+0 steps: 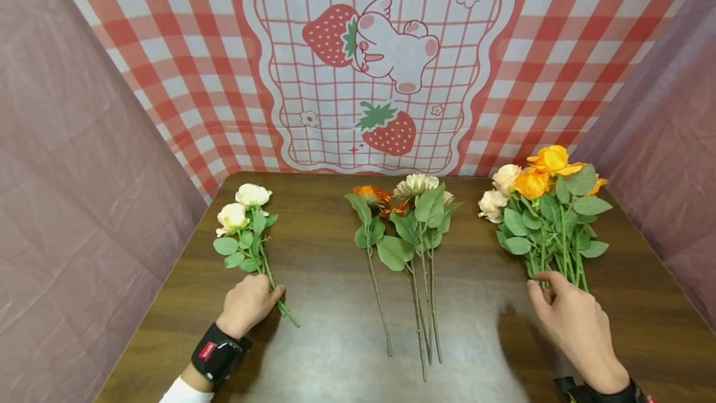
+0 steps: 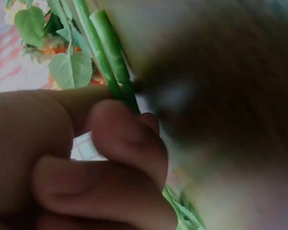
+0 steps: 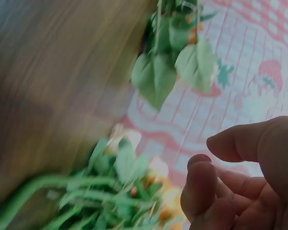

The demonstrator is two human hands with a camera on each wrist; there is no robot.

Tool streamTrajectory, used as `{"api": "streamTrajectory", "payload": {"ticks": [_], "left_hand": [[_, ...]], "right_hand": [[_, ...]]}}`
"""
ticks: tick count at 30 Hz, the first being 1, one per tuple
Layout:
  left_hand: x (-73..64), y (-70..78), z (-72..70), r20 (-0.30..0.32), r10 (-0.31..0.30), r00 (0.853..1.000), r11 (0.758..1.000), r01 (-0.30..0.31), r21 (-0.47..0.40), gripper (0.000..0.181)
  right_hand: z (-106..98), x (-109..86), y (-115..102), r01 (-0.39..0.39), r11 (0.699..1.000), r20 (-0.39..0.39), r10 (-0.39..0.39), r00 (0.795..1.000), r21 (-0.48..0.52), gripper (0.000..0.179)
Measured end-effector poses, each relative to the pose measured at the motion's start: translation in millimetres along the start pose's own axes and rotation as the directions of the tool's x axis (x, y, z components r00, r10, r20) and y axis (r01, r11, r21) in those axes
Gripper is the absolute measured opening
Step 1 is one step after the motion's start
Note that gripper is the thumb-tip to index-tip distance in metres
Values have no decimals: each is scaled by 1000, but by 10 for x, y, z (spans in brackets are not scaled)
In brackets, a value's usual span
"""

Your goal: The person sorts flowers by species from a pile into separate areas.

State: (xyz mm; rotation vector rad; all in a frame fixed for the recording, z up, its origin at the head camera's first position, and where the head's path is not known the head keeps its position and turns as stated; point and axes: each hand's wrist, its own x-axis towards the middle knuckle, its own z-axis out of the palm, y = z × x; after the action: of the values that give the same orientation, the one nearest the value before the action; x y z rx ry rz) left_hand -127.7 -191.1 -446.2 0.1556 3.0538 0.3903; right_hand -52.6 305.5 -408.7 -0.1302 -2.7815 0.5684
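Note:
At the table's left side my left hand (image 1: pixel 249 302) grips the green stems of some white roses (image 1: pixel 232 217). The left wrist view shows the cut stem ends (image 2: pixel 110 52) pinched between thumb and fingers. On the right, my right hand (image 1: pixel 576 322) is just in front of a bunch of orange and pale peach roses (image 1: pixel 533 184). Its fingers are loosely bent, with a gap between thumb (image 3: pixel 240 142) and fingertips and nothing held. The bunch's green stems (image 3: pixel 81 199) show below and left of that hand in the right wrist view.
Orange and cream flowers (image 1: pixel 415 186) with long thin stems lie in the middle of the brown wooden table (image 1: pixel 324 328). A red checked cloth (image 1: pixel 207 73) hangs behind the table, and pinkish curtains (image 1: pixel 73 160) hang at both sides.

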Motion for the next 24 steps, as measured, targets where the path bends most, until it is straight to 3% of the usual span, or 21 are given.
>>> {"api": "streamTrajectory", "payload": {"ticks": [6,11,15,19,24], "left_hand": [[-19,-28,-38,21,-46,999,992,48,-121,36],[-76,-37,-130,-17,-61,998,967,55,-249,38],[-104,-26,-178,-99,-61,993,960,31,-279,36],[-158,23,-234,-202,-66,977,953,2,-304,29],[-228,173,-276,-352,-26,936,928,-109,-357,24]], "right_hand": [[69,-34,-191,144,989,-63,-141,988,37,16],[112,-55,-236,208,977,-64,-205,977,47,11],[135,-70,-253,215,975,-70,-211,975,58,8],[147,-80,-309,220,973,-76,-215,974,69,6],[155,-99,-465,281,952,-99,-271,958,117,6]]}}
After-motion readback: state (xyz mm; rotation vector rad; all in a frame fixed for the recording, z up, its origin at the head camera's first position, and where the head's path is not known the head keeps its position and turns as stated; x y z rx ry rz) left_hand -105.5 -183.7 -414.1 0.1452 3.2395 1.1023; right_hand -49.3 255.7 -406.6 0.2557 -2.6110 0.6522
